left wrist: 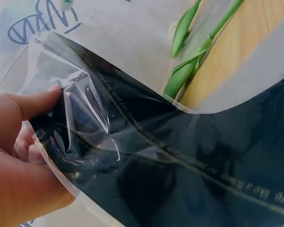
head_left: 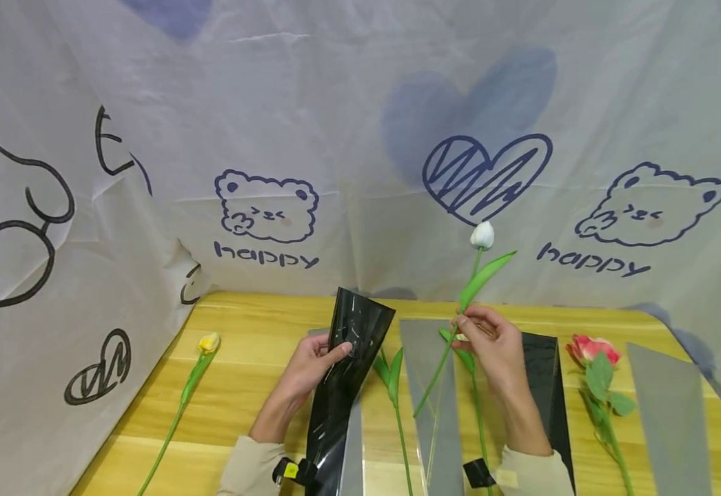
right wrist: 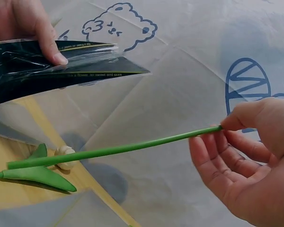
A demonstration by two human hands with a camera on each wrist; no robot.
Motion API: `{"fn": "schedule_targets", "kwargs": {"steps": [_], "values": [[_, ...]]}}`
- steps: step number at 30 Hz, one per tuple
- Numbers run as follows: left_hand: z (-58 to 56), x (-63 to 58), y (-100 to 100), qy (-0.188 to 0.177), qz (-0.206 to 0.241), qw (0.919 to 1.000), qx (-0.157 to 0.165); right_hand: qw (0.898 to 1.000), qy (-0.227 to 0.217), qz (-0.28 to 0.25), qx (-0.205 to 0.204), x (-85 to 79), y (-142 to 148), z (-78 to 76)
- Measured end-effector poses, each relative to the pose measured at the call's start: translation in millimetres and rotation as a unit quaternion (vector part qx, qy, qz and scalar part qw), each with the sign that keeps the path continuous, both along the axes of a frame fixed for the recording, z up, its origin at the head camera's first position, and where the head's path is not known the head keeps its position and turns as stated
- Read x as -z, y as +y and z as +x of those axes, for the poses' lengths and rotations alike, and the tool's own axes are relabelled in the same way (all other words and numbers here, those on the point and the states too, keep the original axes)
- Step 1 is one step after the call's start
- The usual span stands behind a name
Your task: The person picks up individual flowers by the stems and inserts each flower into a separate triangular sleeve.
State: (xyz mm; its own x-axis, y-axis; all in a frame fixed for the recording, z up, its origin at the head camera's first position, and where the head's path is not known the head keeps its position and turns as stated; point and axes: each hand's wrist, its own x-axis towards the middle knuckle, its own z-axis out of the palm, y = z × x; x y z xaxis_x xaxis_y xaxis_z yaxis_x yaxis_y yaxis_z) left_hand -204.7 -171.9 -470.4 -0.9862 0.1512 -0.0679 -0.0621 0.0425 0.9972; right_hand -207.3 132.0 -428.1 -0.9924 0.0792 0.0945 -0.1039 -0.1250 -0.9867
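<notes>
My left hand (head_left: 307,365) grips a black flower sleeve (head_left: 334,420) near its wide upper end, thumb on the clear front. Printed lettering runs along the sleeve (left wrist: 132,118) in the left wrist view. My right hand (head_left: 495,348) pinches the stem of a white tulip (head_left: 482,236) between thumb and fingertips. The tulip stands tilted, its bud up against the backdrop and its stem end hanging toward the lower left. In the right wrist view the lower stem (right wrist: 118,149) stretches from the fingertips toward the sleeve, apart from it.
Another tulip (head_left: 477,399) lies below my right hand, and a leafy stem (head_left: 395,386) beside the black sleeve. A yellow tulip (head_left: 209,342) lies at left, a pink rose (head_left: 593,350) at right. Grey sleeves (head_left: 671,406) and a second black sleeve (head_left: 542,365) lie on the wooden table (head_left: 261,317).
</notes>
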Motion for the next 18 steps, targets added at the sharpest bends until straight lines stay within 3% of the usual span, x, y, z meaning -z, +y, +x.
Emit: {"fn": "schedule_targets", "kwargs": {"steps": [9, 15, 18], "values": [[-0.1, 0.0, 3.9, 0.025, -0.041, 0.9986, 0.023, 0.993, 0.055, -0.086, 0.063, -14.3, 1.8, 1.3], [3.7, -1.0, 8.0, 0.035, -0.066, 0.9959, 0.050, 0.975, 0.115, -0.143, 0.124, -22.2, 4.6, 4.8], [5.8, -2.0, 11.2, 0.041, -0.076, 0.9946, 0.057, 0.961, 0.148, -0.185, 0.145, -26.5, 4.6, 6.8]]}}
